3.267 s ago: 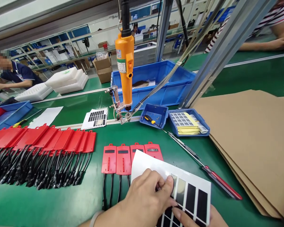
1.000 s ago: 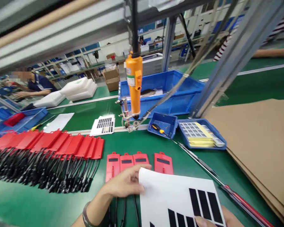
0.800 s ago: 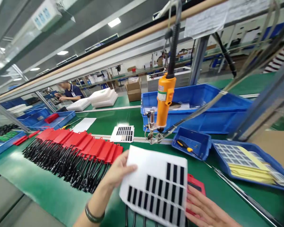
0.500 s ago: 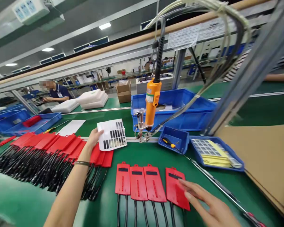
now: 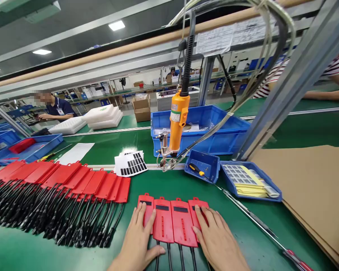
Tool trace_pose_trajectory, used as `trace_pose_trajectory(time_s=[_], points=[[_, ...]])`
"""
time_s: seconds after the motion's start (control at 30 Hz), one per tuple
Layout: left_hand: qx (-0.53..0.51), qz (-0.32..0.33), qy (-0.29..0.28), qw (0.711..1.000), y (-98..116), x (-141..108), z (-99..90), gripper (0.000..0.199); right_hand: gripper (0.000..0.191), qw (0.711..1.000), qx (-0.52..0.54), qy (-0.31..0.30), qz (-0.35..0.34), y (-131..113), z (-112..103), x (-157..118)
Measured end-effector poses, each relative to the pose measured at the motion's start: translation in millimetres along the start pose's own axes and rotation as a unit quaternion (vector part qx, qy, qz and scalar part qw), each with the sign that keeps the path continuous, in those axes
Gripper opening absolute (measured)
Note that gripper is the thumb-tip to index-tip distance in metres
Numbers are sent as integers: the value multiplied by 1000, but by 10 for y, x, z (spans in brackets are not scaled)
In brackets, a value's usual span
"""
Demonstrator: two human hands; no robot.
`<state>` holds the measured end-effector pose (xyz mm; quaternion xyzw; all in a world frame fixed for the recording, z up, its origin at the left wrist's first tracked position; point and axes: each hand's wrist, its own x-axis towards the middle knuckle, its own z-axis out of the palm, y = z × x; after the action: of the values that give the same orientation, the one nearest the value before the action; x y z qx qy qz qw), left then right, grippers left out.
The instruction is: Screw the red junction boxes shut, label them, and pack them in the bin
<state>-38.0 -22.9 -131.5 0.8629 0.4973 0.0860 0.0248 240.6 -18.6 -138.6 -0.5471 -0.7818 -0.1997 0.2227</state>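
Red flat rectangular plastic units (image 5: 177, 227), four side by side on the glossy green bench top (image 5: 158, 184). Taking that row as my clock centre, their black cables (image 5: 181, 256) run out toward 6. Middle two show a narrow dark window strip (image 5: 180, 209) near the top; outer two are partly covered.

Left hand (image 5: 137, 239) at 8: open, palm down, fingers spread over the leftmost unit, thumb out near the second unit's cables. Right hand (image 5: 219, 241) at 4: also open, palm down, fingers over the rightmost unit. Can't really tell on my feed whether they press or just rest.

At 9 to 10 I've got a long overlapping batch of similar red units (image 5: 93, 184), cables toward me. White paper sheet with black rectangles (image 5: 131, 165) at 10 to 11, lying on other paper. Orange cylindrical power screwdriver (image 5: 175, 135) hangs at 12. Small blue plastic bin (image 5: 211, 175) at 1, yellow-and-black screwdriver handle (image 5: 197, 169) inside. Blue plastic tray of label sheets (image 5: 271, 198) at 2. Brown cardboard sheets (image 5: 310, 188) at 3.
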Motion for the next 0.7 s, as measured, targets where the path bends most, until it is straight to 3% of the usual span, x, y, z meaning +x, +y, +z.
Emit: trace_pose_trajectory(time_s=[0.23,0.37,0.57,0.7], points=[[-33,50,44,997,-53,224,-1,97,41,998,4,8,-55,-26,100,-26],[-46,79,43,995,-49,246,-11,92,45,999,31,-23,-35,-79,145,-67],[-52,26,-10,998,77,351,-74,98,53,997,66,-42,-10,-157,126,1],[-67,-14,-30,997,193,435,-110,104,61,987,105,-120,30,-163,31,118]])
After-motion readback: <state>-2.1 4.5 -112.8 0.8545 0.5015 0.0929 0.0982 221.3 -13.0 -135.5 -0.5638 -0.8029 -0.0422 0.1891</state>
